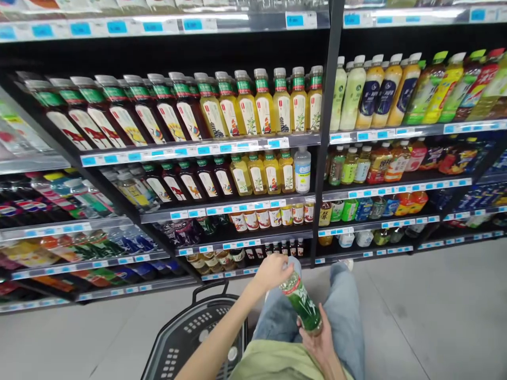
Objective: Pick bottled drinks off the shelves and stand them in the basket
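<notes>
Head view: left hand [273, 272] grips the green bottle [303, 302] near its top, right hand [320, 338] its base.

Over there, the tall black shelves [306, 139], edged with blue-and-white price tags [178, 152], bear upright rows of dark-brown drink bottles [147, 120] and yellow ones [264, 108], while on the smooth grey floor [400, 322] below stands a slotted dark-grey plastic basket [190, 345].
</notes>
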### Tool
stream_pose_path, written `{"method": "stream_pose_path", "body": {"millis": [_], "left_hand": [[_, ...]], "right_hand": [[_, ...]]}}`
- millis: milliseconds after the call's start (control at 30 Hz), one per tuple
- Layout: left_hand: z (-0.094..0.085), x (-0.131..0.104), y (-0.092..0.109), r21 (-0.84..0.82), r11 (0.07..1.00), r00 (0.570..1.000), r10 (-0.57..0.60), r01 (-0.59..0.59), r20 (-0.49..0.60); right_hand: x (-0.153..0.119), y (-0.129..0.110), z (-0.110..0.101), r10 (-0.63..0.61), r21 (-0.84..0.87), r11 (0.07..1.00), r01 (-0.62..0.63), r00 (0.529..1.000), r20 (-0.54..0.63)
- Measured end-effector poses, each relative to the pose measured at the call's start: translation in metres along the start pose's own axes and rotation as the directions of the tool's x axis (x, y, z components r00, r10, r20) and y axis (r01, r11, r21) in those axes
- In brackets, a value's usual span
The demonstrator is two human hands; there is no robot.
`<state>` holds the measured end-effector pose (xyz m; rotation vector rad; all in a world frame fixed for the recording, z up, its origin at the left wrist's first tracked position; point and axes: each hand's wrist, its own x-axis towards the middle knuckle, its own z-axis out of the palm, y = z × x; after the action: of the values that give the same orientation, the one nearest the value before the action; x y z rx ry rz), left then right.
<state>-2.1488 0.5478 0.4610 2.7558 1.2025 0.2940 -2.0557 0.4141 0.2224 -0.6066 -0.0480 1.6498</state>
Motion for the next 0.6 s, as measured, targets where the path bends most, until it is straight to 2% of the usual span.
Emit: {"method": "stream_pose_path", "body": {"millis": [100, 200, 333, 600], "left_hand": [[-0.009, 0.001, 0.000, 0.011, 0.998, 0.998, 0.056, -0.056, 0.016], [-0.009, 0.002, 0.002, -0.005, 0.997, 0.997, 0.079, -0.079, 0.015], [-0.007, 0.006, 0.007, 0.000, 0.995, 0.995, 0.096, -0.096, 0.008], [-0.015, 0.016, 0.016, -0.029, 0.996, 0.996, 0.085, -0.085, -0.006]], "right_hand": [[-0.008, -0.003, 0.007, 0.091, 0.012, 0.996, -0.093, 0.986, 0.140], [-0.012, -0.004, 0.011, 0.065, 0.043, 0.996, -0.074, 0.981, 0.181], [-0.013, -0.006, 0.013, 0.047, 0.027, 0.998, -0.053, 0.981, 0.189], [-0.018, -0.004, 0.014, 0.008, -0.052, 0.999, 0.001, 0.988, 0.157]]}}
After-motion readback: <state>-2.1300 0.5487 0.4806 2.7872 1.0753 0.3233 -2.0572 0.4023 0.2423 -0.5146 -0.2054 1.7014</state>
